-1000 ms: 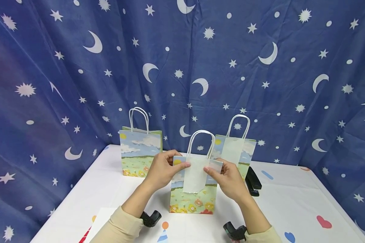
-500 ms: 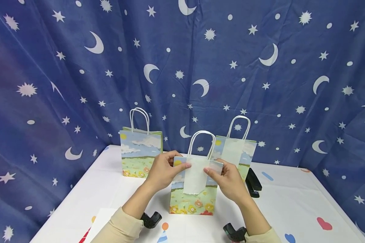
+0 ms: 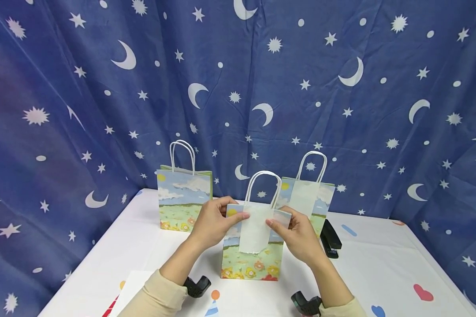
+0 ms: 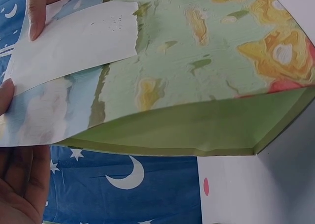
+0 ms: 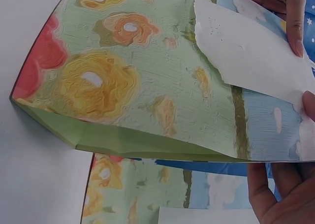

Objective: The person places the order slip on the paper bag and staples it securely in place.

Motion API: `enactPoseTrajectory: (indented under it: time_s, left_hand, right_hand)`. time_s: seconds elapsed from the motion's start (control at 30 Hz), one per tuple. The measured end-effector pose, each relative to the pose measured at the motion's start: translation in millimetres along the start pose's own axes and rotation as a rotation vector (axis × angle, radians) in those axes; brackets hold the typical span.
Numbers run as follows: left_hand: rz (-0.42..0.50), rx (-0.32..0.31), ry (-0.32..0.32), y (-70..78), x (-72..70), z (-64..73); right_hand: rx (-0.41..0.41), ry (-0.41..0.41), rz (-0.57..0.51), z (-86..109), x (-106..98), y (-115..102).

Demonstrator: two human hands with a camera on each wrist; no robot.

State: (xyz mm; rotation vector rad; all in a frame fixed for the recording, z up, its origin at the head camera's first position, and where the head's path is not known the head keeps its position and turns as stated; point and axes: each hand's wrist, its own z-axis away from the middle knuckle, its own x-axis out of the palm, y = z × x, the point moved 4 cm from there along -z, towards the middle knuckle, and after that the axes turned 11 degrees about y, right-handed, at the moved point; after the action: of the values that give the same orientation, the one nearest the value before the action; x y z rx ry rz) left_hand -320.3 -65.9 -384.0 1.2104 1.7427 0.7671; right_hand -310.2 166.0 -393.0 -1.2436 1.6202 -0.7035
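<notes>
A paper gift bag (image 3: 251, 267) printed with sky, meadow and flowers stands upright in the middle of the table, its twisted white handles up. Down its front hangs a white paper strip (image 3: 254, 233) with a torn lower edge; small dark marks dot it in both wrist views. My left hand (image 3: 214, 220) pinches the bag's top left edge, thumb in front, fingers behind. On the opposite top edge my right hand (image 3: 299, 231) pinches likewise, its thumb tip over the strip's right border. The bag's side (image 4: 197, 130) folds inward, showing green, in the left wrist view.
A matching bag (image 3: 184, 198) stands at the back left. Another bag (image 3: 325, 193), with a white strip (image 3: 303, 196) on its front, stands behind my right hand. Beside it lies a black stapler (image 3: 330, 237). White paper (image 3: 132, 286) lies near my left sleeve. A starry blue curtain (image 3: 238, 88) hangs behind the table.
Both hands keep the same pinch on the bag, which stays in place. The whole head view has shifted very slightly.
</notes>
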Motion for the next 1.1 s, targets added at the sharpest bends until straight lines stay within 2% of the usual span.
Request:
enactPoseTrajectory:
  time_s: [0.77,1.1]
  left_hand:
    - [0.016,-0.016,-0.001,-3.5,-0.1,-1.2]
    - [0.096,-0.073,-0.102,-12.8,2.9,-5.2]
  right_hand:
    - [0.005,-0.001,0.004,-0.8,1,-3]
    - [-0.004,0.016,0.025,-1.1,-1,0]
